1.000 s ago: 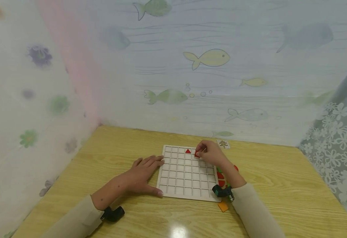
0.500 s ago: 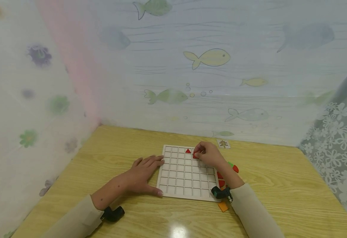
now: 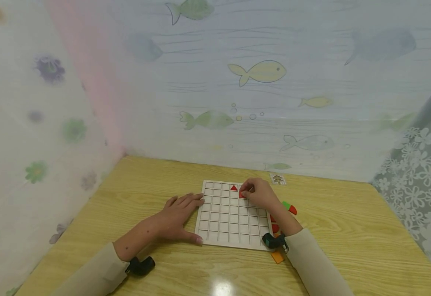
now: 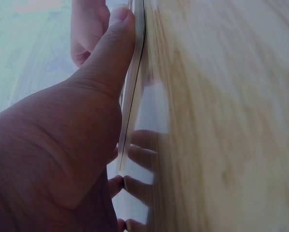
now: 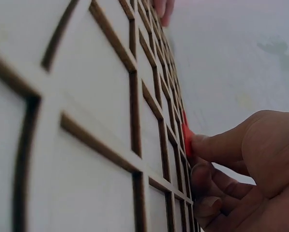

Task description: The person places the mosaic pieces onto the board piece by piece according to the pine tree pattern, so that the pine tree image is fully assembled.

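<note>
A pale wooden grid board [image 3: 224, 227] lies flat on the table, its square cells framed by raised ridges. Spread along its left edge is my left hand [image 3: 176, 218], fingertips at the edge and thumb on the near left corner. Over the far right part of the board, my right hand [image 3: 260, 195] pinches a small red piece [image 3: 241, 194] between thumb and fingers. The right wrist view has this red piece [image 5: 188, 139] low against the ridges; the fingers hide part of it, so its full shape cannot be told. Left of it, a red triangle [image 3: 233, 188] sits in a far-row cell.
Beyond the board's far right corner lies a small card [image 3: 277, 179] with a gridded brown pattern. Right of the board, partly under my right forearm, are red pieces [image 3: 275, 228], a green piece [image 3: 286, 205] and an orange square [image 3: 277, 257]. A patterned curtain [image 3: 215, 144] stands behind the table.
My right hand has shifted slightly left and nearer with the red piece, bringing it down to a cell. The forearm's shift uncovers a green piece. My left hand has stayed put.
</note>
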`<state>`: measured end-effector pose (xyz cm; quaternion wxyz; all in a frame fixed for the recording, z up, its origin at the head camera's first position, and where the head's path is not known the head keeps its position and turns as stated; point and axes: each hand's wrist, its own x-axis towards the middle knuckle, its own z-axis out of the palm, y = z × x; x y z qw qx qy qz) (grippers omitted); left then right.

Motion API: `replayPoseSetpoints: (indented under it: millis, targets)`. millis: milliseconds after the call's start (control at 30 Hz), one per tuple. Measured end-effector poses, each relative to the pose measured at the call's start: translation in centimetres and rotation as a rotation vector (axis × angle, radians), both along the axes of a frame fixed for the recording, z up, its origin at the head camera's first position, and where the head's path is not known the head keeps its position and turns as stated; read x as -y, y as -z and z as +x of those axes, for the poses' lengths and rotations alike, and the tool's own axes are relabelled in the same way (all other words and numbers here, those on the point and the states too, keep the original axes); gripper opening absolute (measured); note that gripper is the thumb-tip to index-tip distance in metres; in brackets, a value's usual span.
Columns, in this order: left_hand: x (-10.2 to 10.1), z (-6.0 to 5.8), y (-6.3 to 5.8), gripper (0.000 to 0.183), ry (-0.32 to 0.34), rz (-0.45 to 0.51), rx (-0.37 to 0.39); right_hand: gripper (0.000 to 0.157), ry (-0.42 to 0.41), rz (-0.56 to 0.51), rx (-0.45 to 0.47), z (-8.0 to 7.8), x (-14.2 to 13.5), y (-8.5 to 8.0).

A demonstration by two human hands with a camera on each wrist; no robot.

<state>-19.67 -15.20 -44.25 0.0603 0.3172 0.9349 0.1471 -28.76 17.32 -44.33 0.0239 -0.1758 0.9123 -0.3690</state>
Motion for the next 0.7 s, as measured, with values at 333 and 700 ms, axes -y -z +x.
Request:
replayPoseSetpoints:
  millis: [333,700]
  targets:
    - [0.1,-0.2,0.3,0.120,0.000,-0.007,0.000,0.010,0.003,0.022,-0.014,0.5,-0.6,-0.4]
    - [0.2,-0.2,0.2,0.119,-0.004,-0.006,0.002,0.013,-0.021,0.040,-0.089,1.8,-4.6,-1.8]
